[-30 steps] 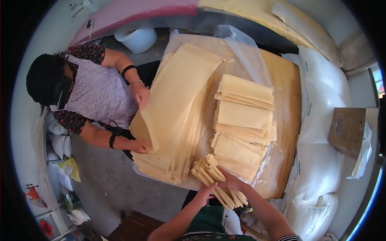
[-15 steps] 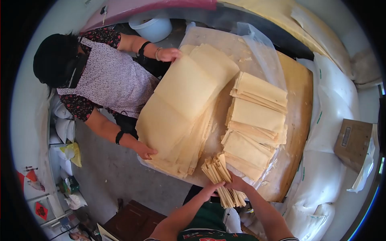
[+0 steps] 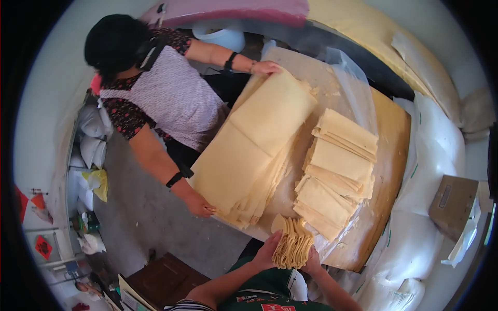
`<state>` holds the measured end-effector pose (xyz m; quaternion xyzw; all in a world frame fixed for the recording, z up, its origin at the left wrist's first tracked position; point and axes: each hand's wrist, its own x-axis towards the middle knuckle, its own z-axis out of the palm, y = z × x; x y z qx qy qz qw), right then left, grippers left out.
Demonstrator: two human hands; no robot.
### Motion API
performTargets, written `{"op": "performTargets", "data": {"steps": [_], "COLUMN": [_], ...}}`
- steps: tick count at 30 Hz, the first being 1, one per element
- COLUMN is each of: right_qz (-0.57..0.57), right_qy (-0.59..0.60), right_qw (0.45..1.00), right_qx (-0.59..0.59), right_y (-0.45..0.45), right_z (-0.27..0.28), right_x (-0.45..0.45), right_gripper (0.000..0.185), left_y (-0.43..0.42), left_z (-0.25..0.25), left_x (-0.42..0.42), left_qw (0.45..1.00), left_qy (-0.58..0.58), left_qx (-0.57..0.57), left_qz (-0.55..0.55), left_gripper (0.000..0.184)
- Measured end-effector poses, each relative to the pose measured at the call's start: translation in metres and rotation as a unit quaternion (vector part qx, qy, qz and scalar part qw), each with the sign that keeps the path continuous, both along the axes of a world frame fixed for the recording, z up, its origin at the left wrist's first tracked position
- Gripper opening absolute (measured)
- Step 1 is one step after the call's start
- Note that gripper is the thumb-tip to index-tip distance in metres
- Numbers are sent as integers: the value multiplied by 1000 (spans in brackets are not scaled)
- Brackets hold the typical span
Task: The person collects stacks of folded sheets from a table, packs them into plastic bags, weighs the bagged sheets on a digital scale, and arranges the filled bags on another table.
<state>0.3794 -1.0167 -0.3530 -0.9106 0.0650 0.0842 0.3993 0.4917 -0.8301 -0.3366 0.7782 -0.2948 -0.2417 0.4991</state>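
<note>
A bundle of folded thin tan sheets [image 3: 293,244], looking like pancakes or tofu skin, stands on edge between my hands. My left hand [image 3: 268,252] grips its left side with the fingers partly hidden behind it. On the lower right end, my right hand [image 3: 312,261] is closed against it, its fingertips mostly out of sight. Just beyond the bundle lie several folded piles of the same sheets [image 3: 340,163] in an overlapping row. Left of them is a broad stack of large creased sheets [image 3: 249,137], whose top sheet another person holds by two edges.
The other person [image 3: 166,93] stands at the left of the wooden table [image 3: 390,155]. Clear plastic film [image 3: 354,70] covers part of it. White sacks [image 3: 417,228] and a cardboard box [image 3: 452,207] line the right side. A brown wooden cabinet [image 3: 166,280] stands at lower left.
My hands have moved apart to opposite sides of the bundle, which has turned so its folded edges face up. The other person's hands have spread the top large sheet flatter. The view has shifted.
</note>
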Motion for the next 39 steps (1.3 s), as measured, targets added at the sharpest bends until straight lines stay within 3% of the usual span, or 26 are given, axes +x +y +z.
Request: {"op": "performTargets", "data": {"steps": [4,5,6,7,8,9,11,13,15,16,17,18,20,21,22,23,24,25,26,28,29,31,35,37,39], "right_qz": [-108,-143,-195,-196,-271,-275,-302,-267,-244,-151,-58,-42,-89,-97,-86,-96,-106,-63,-50,-82,-78,-76,-117,-52,37], "right_qy": [-13,37,56,144,131,107,156,143,158,180,199,201,182,194,189,221,253,243,239,312,312,253,226,201,170], "right_qw": [967,948,889,855,815,774,670,616,600,576,544,542,591,672,680,687,691,668,670,596,603,703,735,780,813], "right_qx": [228,281,410,458,496,560,660,727,746,783,813,815,781,708,703,686,669,701,701,735,730,661,629,591,555], "right_y": [-11,-18,-24,-41,-40,-39,-44,-25,-13,-7,1,15,41,50,55,65,80,97,112,140,155,203,317,377,438], "right_z": [-9,9,-1,9,30,46,26,32,34,47,54,58,77,95,98,96,98,119,115,105,103,126,216,235,250], "right_x": [21,31,29,31,40,48,35,43,55,60,66,76,95,106,107,109,112,109,107,99,93,82,51,36,18], "right_gripper": [36,36,40,47,49,49,54,56,57,61,65,65,67,75,75,75,75,68,68,64,64,66,52,53,54], "left_y": [-22,-29,-35,-35,-35,-36,-36,-35,-27,-13,6,23,63,83,99,112,125,138,149,169,179,207,280,332,387], "left_z": [10,26,48,66,83,96,99,102,116,143,183,209,205,196,188,179,169,164,167,172,164,147,133,130,153], "left_x": [5,16,25,30,36,34,20,19,19,24,30,30,34,34,32,27,18,10,2,-14,-24,-41,-84,-115,-151], "left_qw": [997,994,987,986,984,988,992,991,962,959,951,932,929,936,930,927,941,897,899,864,862,828,770,778,745], "left_qy": [-4,28,63,68,71,39,-37,-85,-205,-213,-262,-310,-301,-219,-134,-144,61,262,250,296,293,294,264,227,212], "left_qx": [60,104,144,152,157,146,117,106,163,174,164,149,139,115,86,79,-64,-204,-208,-258,-267,-288,-354,-315,-353], "left_qz": [45,29,11,-16,-43,-33,-19,7,-82,-65,29,119,164,249,330,338,327,291,293,315,315,381,460,494,525], "left_gripper": [99,101,104,101,99,91,77,74,79,79,83,86,90,92,94,94,96,99,99,99,99,96,93,94,94]}}
